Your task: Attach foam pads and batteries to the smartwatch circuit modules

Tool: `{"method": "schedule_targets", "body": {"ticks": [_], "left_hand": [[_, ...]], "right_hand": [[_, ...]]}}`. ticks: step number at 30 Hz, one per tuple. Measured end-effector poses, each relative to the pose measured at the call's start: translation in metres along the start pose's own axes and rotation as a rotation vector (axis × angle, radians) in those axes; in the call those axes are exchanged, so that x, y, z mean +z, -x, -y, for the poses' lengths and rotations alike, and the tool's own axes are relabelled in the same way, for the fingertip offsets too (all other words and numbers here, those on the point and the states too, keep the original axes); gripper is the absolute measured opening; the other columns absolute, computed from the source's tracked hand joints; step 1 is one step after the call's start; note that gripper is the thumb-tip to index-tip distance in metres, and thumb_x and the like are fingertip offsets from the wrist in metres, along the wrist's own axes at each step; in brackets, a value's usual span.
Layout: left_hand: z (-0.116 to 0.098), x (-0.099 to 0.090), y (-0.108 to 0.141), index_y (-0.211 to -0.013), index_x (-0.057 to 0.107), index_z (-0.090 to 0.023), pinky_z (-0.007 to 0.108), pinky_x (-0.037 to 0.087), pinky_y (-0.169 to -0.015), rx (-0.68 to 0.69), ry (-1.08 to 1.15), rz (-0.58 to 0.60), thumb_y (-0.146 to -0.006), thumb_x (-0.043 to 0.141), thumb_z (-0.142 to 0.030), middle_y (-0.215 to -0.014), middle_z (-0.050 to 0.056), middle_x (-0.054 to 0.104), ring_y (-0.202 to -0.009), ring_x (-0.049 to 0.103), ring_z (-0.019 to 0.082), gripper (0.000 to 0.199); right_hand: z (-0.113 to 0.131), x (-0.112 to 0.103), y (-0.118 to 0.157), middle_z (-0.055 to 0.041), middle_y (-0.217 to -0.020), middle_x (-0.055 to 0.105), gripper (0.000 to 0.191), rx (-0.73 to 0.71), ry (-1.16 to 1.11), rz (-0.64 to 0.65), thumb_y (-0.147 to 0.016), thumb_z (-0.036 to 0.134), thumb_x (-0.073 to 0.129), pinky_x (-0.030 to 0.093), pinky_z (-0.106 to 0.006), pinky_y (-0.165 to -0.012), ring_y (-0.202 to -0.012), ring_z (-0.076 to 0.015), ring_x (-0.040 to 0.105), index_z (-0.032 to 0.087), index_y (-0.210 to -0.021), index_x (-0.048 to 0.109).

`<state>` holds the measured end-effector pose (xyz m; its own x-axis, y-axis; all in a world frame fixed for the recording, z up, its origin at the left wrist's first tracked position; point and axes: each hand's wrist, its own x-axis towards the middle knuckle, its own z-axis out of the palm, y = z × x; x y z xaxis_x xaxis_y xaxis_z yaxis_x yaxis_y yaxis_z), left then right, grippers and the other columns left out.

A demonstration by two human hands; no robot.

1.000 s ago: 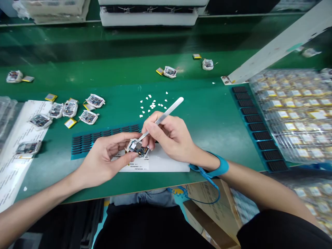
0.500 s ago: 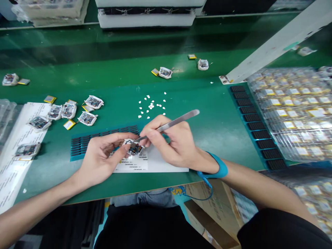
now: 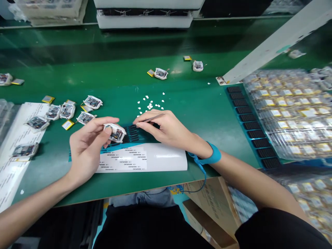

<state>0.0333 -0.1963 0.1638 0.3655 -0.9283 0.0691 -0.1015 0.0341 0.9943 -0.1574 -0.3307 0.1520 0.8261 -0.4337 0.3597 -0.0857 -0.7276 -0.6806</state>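
Between the thumb and fingers of my left hand (image 3: 86, 148) is a small white device housing (image 3: 115, 133) with a circuit board showing inside. My right hand (image 3: 166, 128) pinches metal tweezers (image 3: 155, 117), their tips low over the blue sheet of black strips (image 3: 132, 133). Whether the tips touch a strip I cannot tell. A blue wrist strap (image 3: 214, 154) circles my right wrist. Below both hands lies a white sheet printed with black lettering (image 3: 166, 157). Just beyond my right hand, small white teardrop-shaped pieces (image 3: 149, 105) are scattered on the green mat.
Several similar housings with yellow-edged batteries (image 3: 67, 110) lie at the left, and more (image 3: 161, 73) stand at the back. On the right are another strip sheet (image 3: 247, 126), stacked clear trays (image 3: 285, 114) and a slanted white post (image 3: 267, 45). A blue cord (image 3: 204, 180) hangs over the front edge.
My left hand has moved left and up with the housing. The tweezers in my right hand have left the housing, tilted lower, and now reach the strip sheet, uncovering more of the printed sheet.
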Motion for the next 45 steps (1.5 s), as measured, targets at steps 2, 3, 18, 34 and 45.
{"method": "schedule_targets", "body": {"ticks": [2,3,18,34,45], "left_hand": [[-0.001,-0.001,0.003,-0.105,0.075,-0.024,0.022,0.043,-0.053,0.066,-0.153,0.094,-0.094,0.061,-0.019,-0.083,0.0,0.072,-0.066,0.059,0.011,0.018],[-0.002,-0.002,0.003,-0.104,0.074,-0.023,0.023,0.045,-0.056,0.139,-0.228,0.163,-0.095,0.059,-0.016,-0.084,0.001,0.073,-0.068,0.062,0.013,0.02],[0.005,0.009,0.016,-0.106,0.07,-0.013,0.031,0.056,-0.057,0.8,-0.871,0.736,-0.09,0.039,-0.009,-0.084,0.009,0.068,-0.069,0.069,0.021,0.035],[0.003,0.016,0.022,-0.112,0.067,-0.012,0.028,0.05,-0.052,0.731,-0.906,0.679,-0.091,0.037,-0.009,-0.079,0.006,0.067,-0.064,0.067,0.018,0.037],[-0.013,0.002,0.012,-0.113,0.066,-0.015,0.026,0.049,-0.059,0.501,-0.585,0.726,-0.096,0.034,-0.01,-0.081,0.003,0.068,-0.065,0.063,0.016,0.037]], "right_hand": [[-0.001,-0.001,0.0,-0.0052,-0.11,0.076,0.031,0.011,-0.032,0.007,-0.103,0.028,0.051,0.054,-0.028,-0.088,-0.099,-0.0151,0.071,0.015,-0.09,0.076],[-0.001,-0.002,0.0,-0.0052,-0.109,0.076,0.032,0.012,-0.039,0.008,-0.104,0.028,0.051,0.054,-0.028,-0.088,-0.099,-0.0149,0.071,0.015,-0.09,0.076],[0.005,-0.003,0.004,-0.0032,-0.105,0.077,0.032,0.03,0.206,0.025,-0.104,0.03,0.048,0.049,-0.033,-0.082,-0.091,-0.0192,0.066,0.016,-0.099,0.076],[0.007,-0.007,0.003,-0.0023,-0.105,0.077,0.034,0.053,0.249,0.044,-0.104,0.031,0.048,0.048,-0.031,-0.076,-0.089,-0.0186,0.068,0.015,-0.096,0.077],[0.0,-0.002,0.002,-0.0022,-0.106,0.077,0.03,0.025,0.196,0.029,-0.103,0.028,0.05,0.048,-0.03,-0.078,-0.087,-0.0173,0.068,0.015,-0.099,0.076]]}}
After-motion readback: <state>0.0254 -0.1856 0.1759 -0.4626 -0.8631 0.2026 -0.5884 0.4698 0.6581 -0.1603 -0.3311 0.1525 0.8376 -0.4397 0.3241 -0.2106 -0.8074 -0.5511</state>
